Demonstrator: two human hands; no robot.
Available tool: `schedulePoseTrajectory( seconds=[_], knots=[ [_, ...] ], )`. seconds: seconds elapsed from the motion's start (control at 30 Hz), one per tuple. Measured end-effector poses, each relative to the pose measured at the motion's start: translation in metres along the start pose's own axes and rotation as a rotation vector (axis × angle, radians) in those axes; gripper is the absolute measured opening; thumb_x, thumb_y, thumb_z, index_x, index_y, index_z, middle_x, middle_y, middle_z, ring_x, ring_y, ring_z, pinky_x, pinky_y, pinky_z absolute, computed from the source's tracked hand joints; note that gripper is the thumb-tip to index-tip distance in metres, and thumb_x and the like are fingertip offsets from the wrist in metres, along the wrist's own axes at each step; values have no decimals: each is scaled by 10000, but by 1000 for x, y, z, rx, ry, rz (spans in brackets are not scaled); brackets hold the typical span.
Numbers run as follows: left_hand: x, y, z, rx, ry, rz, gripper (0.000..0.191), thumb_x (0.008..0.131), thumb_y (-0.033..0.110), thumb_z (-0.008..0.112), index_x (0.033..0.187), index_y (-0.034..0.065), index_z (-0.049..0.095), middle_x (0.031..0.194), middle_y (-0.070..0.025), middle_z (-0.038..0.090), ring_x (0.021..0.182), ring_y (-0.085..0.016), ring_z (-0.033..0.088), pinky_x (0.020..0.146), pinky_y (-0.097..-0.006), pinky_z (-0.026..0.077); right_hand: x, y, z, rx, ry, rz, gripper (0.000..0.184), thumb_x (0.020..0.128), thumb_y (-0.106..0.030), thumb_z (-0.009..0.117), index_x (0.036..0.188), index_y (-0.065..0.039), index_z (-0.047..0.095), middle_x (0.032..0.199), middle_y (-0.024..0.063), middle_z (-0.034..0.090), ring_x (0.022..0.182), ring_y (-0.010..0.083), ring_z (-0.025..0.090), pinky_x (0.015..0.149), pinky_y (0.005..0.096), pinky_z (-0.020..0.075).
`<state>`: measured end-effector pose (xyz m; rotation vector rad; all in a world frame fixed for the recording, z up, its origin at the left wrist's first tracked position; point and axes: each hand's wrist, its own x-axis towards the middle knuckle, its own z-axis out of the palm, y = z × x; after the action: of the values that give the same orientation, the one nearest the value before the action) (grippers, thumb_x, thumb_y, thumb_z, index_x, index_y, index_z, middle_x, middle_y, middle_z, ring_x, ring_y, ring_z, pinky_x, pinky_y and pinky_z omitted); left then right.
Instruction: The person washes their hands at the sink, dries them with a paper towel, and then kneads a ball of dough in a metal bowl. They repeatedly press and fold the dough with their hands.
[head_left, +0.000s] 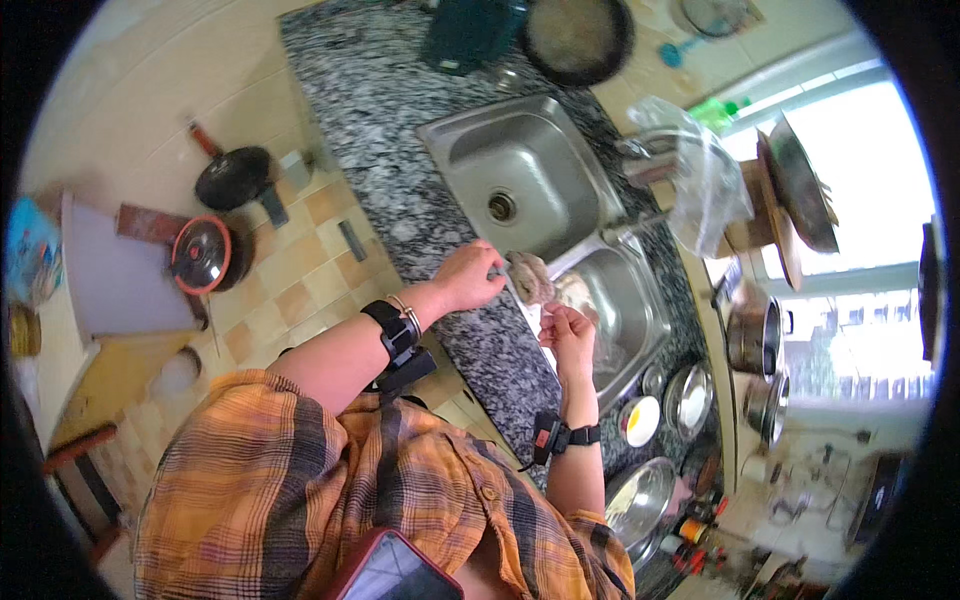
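Observation:
A double-bowl stainless steel sink (525, 172) is set in a speckled granite counter. My left hand (471, 276) is over the sink's near edge, fingers curled; whether it holds something small is not clear. Just beyond its fingertips a bunched greyish-brown cloth (531, 276) lies at the divider between the bowls. My right hand (568, 330) is at the near side of the smaller bowl, fingertips pinched together beside the cloth. What sits between those fingers cannot be made out. Behind this hand, a pale item (576, 289) and clear plastic are partly visible in the smaller bowl.
A faucet (637, 225) stands behind the sink, near a hanging clear plastic bag (701, 195). A white bowl with yellow contents (640, 421), metal bowls (645, 495) and a steel dish (688, 401) stand on the right. A dark round pan (577, 37) rests at the counter's far end.

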<state>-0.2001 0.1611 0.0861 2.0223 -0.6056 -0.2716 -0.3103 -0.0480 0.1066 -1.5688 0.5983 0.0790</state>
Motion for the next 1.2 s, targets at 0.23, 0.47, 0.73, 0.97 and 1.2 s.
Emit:
schedulePoseTrajectory(
  seconds=[0.23,0.47,0.73,0.97,1.2],
  knots=[
    [-59,-10,-48,37,167,-182,242,802,242,639,915,28,636,1019,-154,614,961,-329,588,827,-386,472,17,-7,51,-50,-180,-10,253,954,-203,505,939,17,629,698,61,615,525,127,572,488,240,477],
    [-145,-3,-69,227,-106,-534,312,842,315,590,970,36,649,925,-179,655,894,-347,624,794,-427,492,25,-11,119,-548,-529,-281,299,942,-250,528,925,18,660,874,94,677,765,136,623,671,270,493],
    [-232,-18,-111,227,71,-706,342,846,350,588,900,18,653,893,-183,657,879,-351,624,773,-438,492,9,-4,230,-697,-905,-532,283,910,-244,586,1017,8,656,1105,174,638,1002,228,608,866,294,443],
    [-331,-54,-184,143,209,-783,399,830,376,604,914,-9,664,902,-197,661,883,-345,629,774,-420,493,-20,-14,373,-1100,-1105,-952,334,862,-317,619,1074,-60,652,1301,255,470,1251,386,404,983,439,382],
    [-442,-107,-256,110,363,-912,466,819,416,606,908,-39,654,917,-196,665,879,-340,630,780,-422,485,-84,-53,545,-867,-1334,-963,338,870,-316,612,1063,-41,646,1251,191,535,1170,310,503,941,379,417]
  ],
)
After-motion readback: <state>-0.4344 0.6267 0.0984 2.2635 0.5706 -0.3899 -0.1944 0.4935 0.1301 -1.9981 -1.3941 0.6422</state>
